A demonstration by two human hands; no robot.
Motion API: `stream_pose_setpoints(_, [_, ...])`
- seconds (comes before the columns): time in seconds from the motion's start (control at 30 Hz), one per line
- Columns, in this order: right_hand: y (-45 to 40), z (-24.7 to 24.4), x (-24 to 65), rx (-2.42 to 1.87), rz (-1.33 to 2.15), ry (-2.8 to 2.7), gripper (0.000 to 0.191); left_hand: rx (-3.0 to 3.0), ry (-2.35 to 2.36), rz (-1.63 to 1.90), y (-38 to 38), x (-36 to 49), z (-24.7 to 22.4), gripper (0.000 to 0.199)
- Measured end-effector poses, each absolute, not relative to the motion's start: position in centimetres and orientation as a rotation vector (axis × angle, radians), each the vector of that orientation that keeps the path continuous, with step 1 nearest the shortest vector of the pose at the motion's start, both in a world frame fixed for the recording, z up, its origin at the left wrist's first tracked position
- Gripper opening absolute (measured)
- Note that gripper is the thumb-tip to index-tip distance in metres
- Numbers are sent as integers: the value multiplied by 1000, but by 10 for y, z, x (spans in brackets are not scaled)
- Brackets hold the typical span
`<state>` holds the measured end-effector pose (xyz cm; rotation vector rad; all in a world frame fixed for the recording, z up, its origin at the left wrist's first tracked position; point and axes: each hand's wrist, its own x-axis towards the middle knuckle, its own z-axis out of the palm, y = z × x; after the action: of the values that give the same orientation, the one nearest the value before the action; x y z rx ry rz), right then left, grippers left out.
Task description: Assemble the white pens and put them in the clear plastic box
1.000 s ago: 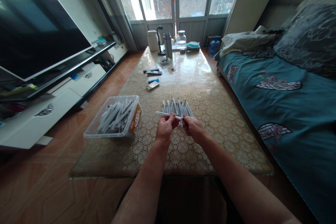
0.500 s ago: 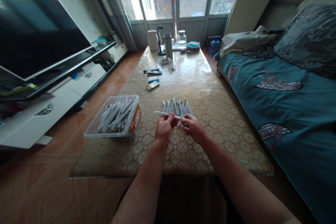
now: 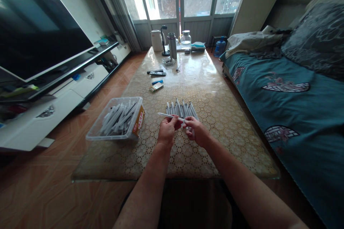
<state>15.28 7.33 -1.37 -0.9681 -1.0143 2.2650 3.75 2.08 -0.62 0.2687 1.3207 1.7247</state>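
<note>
A slim white pen (image 3: 164, 115) lies across both hands above the table, its narrow tip pointing left. My left hand (image 3: 167, 128) pinches it near the middle. My right hand (image 3: 196, 130) is closed on its right end, and the fingers hide that end. Just beyond the hands, a row of several white and grey pens (image 3: 179, 106) lies side by side on the table, partly covered by my fingers. To the left stands a clear plastic box (image 3: 92, 133) with an orange label, filled with a jumble of similar pens (image 3: 118, 118).
The patterned table (image 3: 228, 143) carries a small card box (image 3: 156, 86), a blue lighter-like item (image 3: 157, 82) and remotes (image 3: 157, 73). Farther back stand a grey flask (image 3: 172, 46), a glass jar (image 3: 185, 39) and a white kettle (image 3: 157, 41). A teal-covered bed (image 3: 268, 78) runs along the right.
My right fingers have shifted slightly left along the pen, with the thumb now nearer its middle. The left hand keeps its pinch almost unmoved.
</note>
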Motion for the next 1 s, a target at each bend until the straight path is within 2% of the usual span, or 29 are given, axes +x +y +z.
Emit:
stream_pose_setpoints(0.17, [75, -20, 152, -1019, 2268, -1073, 36, 285, 1344, 1726, 21, 38, -8, 36])
stream_pose_setpoints(0.33, [75, -17, 153, -959, 2182, -1063, 27, 249, 1386, 1762, 22, 32, -6, 36])
stream_pose_setpoints(0.57, [76, -7, 156, -894, 2416, -834, 19, 373, 1442, 1766, 19, 28, 0, 30])
stream_pose_setpoints(0.73, [74, -12, 155, -900, 2397, -1116, 25, 401, 1451, 1733, 20, 31, -1, 21])
stream_pose_setpoints(0.87, [86, -6, 175, -970, 2324, -1613, 25, 46, 1258, 1909, 21, 17, 0, 5])
stream_pose_setpoints(0.93, [98, -1, 190, -1008, 2285, -1867, 23, -159, 1160, 1966, 20, 7, 1, 7])
stream_pose_setpoints(1.0, [108, 2, 202, -1059, 2238, -1860, 22, -288, 1144, 1986, 20, 1, 2, 11])
